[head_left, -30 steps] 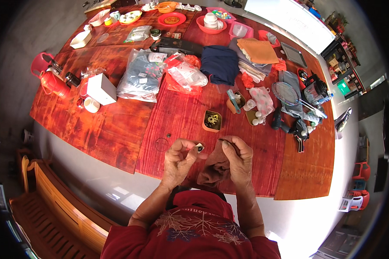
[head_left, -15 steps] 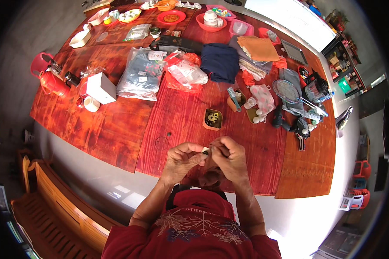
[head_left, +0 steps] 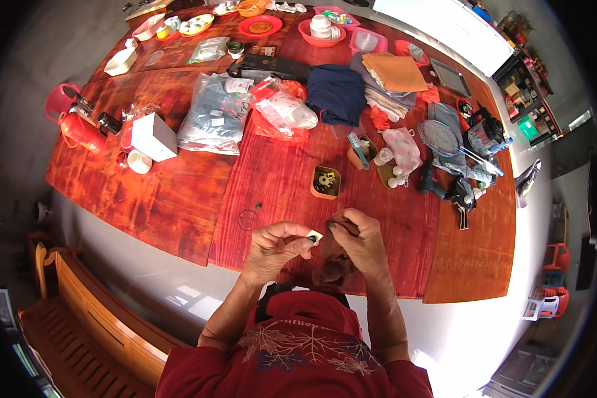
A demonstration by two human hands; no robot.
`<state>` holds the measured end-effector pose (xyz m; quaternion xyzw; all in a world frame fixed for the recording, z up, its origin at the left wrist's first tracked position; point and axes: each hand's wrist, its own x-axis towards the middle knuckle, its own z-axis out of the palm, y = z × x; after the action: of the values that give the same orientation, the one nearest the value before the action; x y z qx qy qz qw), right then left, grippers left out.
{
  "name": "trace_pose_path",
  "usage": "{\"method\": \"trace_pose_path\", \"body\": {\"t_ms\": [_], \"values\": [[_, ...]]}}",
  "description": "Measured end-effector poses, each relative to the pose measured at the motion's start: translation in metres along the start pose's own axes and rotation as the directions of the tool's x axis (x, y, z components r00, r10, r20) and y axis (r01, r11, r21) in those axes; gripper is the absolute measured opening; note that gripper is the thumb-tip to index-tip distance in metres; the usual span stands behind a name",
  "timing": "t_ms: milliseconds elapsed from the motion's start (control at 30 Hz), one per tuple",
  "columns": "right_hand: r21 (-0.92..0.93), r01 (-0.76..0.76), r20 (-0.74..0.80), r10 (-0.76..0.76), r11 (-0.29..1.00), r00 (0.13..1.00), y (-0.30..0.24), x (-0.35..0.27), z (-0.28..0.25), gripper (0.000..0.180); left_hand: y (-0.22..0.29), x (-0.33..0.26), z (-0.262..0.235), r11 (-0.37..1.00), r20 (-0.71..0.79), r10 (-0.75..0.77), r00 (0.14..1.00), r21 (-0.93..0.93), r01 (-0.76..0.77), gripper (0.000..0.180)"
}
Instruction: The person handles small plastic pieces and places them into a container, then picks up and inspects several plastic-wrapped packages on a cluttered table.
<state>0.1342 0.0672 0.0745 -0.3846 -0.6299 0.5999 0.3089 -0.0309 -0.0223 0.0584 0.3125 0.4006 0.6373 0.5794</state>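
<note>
Your left hand [head_left: 270, 252] pinches a small pale flat piece [head_left: 317, 235] with a dark round spot in its fingertips, just beside your right hand [head_left: 360, 243]. This one, fingers curled closed, holds a soft dark brown cloth [head_left: 334, 266], hanging at the red wooden table's [head_left: 404, 249] near edge.

The wooden table [head_left: 199, 199] is red-brown. A red flask [head_left: 83, 131] is by its left edge, a round plate [head_left: 278, 25] (red too) by the far edge, a square tub [head_left: 322, 193] toward the near edge.
</note>
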Motion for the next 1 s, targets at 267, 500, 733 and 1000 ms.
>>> {"method": "trace_pose_path", "body": {"t_ms": [267,500,733,1000], "values": [[0.250,0.013,0.140,-0.049,0.968,0.989,-0.019,-0.004,0.013,0.022,-0.011,0.005,-0.002,0.832,0.101,-0.165,0.981,-0.521,0.193,0.016],[0.116,0.114,0.110,-0.126,0.987,0.986,0.001,0.000,0.008,0.014,-0.002,0.003,0.006,0.911,0.058,-0.209,0.976,-0.353,0.216,0.019],[0.032,0.099,-0.090,-0.096,0.995,0.991,-0.002,0.004,0.021,0.007,-0.007,0.004,0.002,0.999,-0.193,-0.037,0.981,0.011,0.040,0.019],[-0.168,0.213,-0.045,-0.224,0.962,0.974,-0.008,0.001,0.041,0.019,-0.016,0.004,-0.001,0.996,-0.269,0.043,0.962,-0.070,-0.064,0.013]]}}
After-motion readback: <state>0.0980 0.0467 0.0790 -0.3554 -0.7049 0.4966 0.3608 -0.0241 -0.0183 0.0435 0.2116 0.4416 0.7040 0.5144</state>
